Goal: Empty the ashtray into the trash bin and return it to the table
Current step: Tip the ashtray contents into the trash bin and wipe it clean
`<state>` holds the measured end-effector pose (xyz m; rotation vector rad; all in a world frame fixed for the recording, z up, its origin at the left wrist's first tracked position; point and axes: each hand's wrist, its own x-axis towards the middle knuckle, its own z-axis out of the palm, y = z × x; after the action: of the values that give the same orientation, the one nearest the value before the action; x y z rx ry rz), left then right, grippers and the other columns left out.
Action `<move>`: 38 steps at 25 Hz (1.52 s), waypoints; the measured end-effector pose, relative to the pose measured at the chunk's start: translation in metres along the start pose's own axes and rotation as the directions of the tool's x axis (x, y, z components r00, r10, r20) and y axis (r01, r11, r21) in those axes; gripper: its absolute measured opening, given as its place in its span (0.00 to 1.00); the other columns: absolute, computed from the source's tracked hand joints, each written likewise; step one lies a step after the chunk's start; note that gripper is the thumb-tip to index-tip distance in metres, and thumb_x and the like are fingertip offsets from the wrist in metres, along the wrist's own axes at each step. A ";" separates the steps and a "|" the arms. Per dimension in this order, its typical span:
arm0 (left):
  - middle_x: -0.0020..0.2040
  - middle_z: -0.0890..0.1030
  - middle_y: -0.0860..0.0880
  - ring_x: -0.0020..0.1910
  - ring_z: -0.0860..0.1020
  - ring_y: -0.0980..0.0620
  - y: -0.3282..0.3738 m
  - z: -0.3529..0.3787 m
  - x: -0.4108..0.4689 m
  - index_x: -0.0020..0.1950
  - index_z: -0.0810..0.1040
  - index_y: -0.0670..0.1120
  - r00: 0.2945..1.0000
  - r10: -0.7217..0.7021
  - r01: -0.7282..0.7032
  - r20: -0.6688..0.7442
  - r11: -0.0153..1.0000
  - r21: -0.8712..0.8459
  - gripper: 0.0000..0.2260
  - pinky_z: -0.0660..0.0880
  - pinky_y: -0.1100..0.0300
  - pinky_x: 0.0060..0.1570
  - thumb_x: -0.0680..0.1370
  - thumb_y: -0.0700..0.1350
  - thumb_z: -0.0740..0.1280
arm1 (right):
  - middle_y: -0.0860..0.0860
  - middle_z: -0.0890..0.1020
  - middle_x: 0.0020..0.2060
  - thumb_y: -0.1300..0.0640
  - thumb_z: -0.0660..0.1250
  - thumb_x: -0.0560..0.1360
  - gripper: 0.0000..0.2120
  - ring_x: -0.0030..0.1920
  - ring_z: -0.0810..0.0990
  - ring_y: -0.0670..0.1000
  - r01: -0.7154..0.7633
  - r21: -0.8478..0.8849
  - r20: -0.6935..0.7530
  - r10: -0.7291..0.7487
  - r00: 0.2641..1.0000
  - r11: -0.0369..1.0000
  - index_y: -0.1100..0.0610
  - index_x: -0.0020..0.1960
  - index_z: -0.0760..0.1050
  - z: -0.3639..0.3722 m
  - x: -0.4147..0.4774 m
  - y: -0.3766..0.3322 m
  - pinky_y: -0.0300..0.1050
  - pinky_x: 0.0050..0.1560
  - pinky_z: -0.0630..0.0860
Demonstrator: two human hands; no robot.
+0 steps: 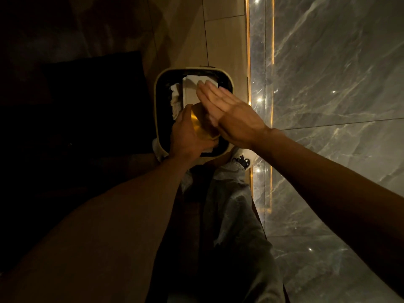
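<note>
An amber glass ashtray (200, 124) is held tilted on its side over the trash bin (157, 119), a square bin with a cream rim and a dark inside. My left hand (188, 136) grips the ashtray from the left. My right hand (227, 112) is flat with its fingers stretched out, its palm against the ashtray's right side. White crumpled paper and a pale box (189, 92) lie inside the bin beneath the hands.
The bin stands on beige floor tiles (225, 40). A grey marble wall with a lit gold strip (248, 62) runs along the right. A dark piece of furniture (91, 101) sits left of the bin. My grey trouser leg and white shoe (243, 158) are just below it.
</note>
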<state>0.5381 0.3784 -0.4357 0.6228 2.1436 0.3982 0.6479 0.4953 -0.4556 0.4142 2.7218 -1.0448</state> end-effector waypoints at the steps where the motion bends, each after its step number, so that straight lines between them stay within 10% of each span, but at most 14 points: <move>1: 0.67 0.74 0.45 0.65 0.73 0.46 0.000 0.000 0.001 0.71 0.67 0.45 1.000 0.005 -0.005 -0.002 1.000 0.002 0.45 0.68 0.62 0.56 0.58 0.51 0.82 | 0.60 0.58 0.77 0.53 0.50 0.82 0.26 0.78 0.52 0.56 -0.003 0.015 0.013 0.003 1.000 1.000 0.62 0.77 0.52 0.005 0.000 0.001 0.53 0.78 0.54; 4: 0.67 0.75 0.46 0.65 0.74 0.45 -0.001 0.001 0.000 0.70 0.68 0.46 1.000 0.004 -0.005 0.027 1.000 0.028 0.45 0.70 0.59 0.59 0.58 0.53 0.82 | 0.62 0.58 0.77 0.51 0.47 0.82 0.27 0.78 0.53 0.59 0.057 -0.020 0.152 -0.053 0.987 0.998 0.63 0.77 0.52 0.015 -0.007 0.002 0.57 0.76 0.60; 31: 0.68 0.73 0.47 0.66 0.73 0.46 0.000 0.001 0.011 0.71 0.66 0.47 1.000 0.010 -0.010 -0.012 0.999 0.048 0.46 0.69 0.61 0.59 0.57 0.53 0.81 | 0.57 0.51 0.78 0.58 0.52 0.82 0.28 0.78 0.47 0.55 -0.117 0.034 -0.073 0.119 0.990 0.993 0.60 0.78 0.46 0.012 -0.004 -0.012 0.52 0.78 0.52; 38: 0.71 0.72 0.46 0.69 0.71 0.45 -0.015 0.002 0.007 0.73 0.66 0.45 0.998 -0.065 0.065 -0.025 0.998 0.020 0.48 0.69 0.55 0.64 0.57 0.50 0.82 | 0.61 0.53 0.78 0.60 0.57 0.80 0.30 0.79 0.49 0.60 -0.022 0.015 0.243 0.018 0.970 1.000 0.61 0.78 0.48 0.020 0.007 -0.009 0.54 0.78 0.51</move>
<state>0.5317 0.3702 -0.4482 0.5608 2.1878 0.3503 0.6399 0.4769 -0.4668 0.2944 2.4888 -1.0409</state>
